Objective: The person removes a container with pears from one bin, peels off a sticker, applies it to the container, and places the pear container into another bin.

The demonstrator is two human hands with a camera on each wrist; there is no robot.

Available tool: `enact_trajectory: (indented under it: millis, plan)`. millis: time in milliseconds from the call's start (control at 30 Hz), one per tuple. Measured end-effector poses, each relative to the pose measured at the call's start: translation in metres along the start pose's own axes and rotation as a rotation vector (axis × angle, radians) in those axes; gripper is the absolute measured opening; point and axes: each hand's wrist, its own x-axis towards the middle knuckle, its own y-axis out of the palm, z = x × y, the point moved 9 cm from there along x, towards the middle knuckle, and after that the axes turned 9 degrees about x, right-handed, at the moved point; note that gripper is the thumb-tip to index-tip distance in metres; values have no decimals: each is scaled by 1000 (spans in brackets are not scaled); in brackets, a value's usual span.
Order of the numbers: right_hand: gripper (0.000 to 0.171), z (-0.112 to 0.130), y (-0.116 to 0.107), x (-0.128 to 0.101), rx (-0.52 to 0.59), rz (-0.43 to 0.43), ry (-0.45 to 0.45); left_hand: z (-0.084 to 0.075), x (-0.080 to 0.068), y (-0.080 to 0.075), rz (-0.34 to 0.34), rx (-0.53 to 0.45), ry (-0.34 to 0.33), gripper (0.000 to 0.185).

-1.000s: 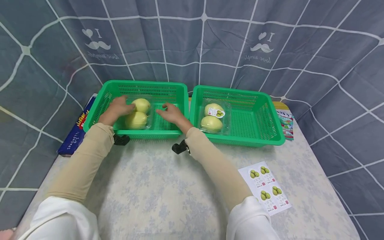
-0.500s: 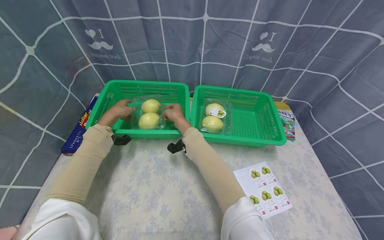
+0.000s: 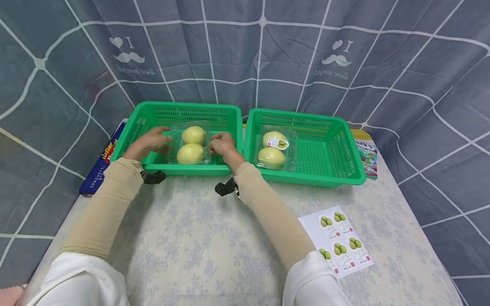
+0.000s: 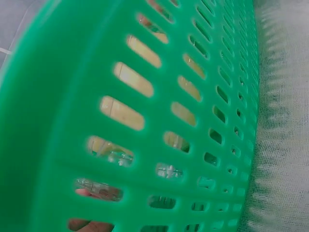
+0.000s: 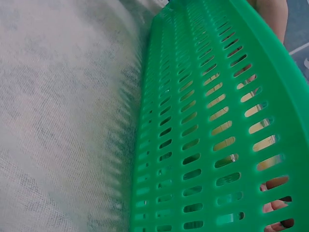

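Left hand (image 3: 150,139) is loose beside the left box (image 3: 175,149) in the basket (image 3: 183,171); right hand (image 3: 225,146) bends at its edge, gripping or not I cannot tell. I judge only the right box (image 3: 292,148) done: it has the label (image 3: 277,143).

Pale yellow fruit (image 3: 190,154), green baskets (image 3: 199,171)

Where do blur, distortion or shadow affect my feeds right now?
Head: lines on the curtain curve, soft shadows on the tabletop. Left wrist: near rim of the left basket blurred, fruit only slivers through slots. Right wrist: tabletop hazy toward upper left.
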Motion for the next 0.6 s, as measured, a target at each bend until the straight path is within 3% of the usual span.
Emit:
enact_trajectory:
  millis: [300,600]
  plan:
    - [44,6,-4,-5,50,-20,8,-5,-2,-3,-50,-34,40,62]
    - [44,17,-10,-16,165,25,13,-19,-15,-11,-122,-69,108,69]
